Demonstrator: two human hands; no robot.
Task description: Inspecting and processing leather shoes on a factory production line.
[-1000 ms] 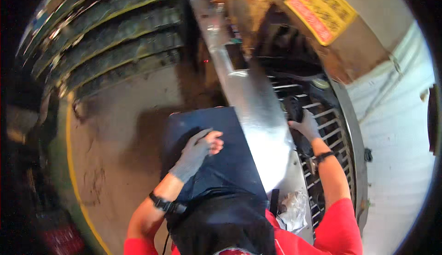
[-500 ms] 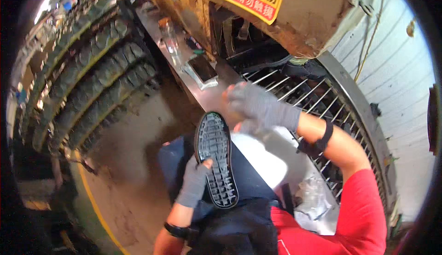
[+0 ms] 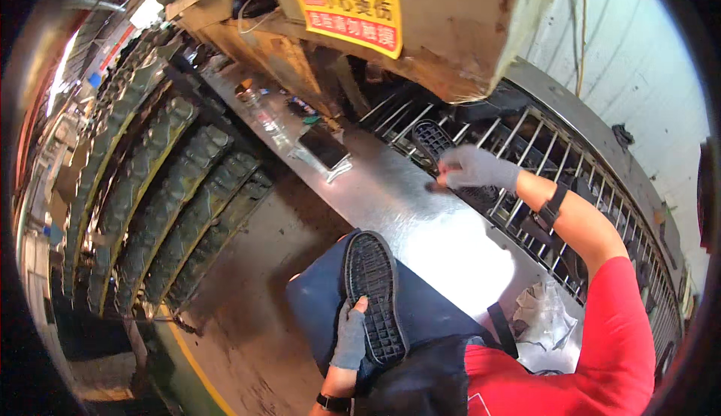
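The right hand (image 3: pixel 477 170) is no longer near the black sole (image 3: pixel 372 277) but at a second sole (image 3: pixel 432 138) on the barred rack (image 3: pixel 553 150) — whether grasping it, I cannot tell — so only the left hand (image 3: pixel 350 337) grips the first, left of the rack.

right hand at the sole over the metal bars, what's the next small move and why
Probably have the right hand make sure of its grip on the far sole before shifting it: that sole is over gapped metal bars, and the hand hides how well it is held. The left hand holds the near sole.
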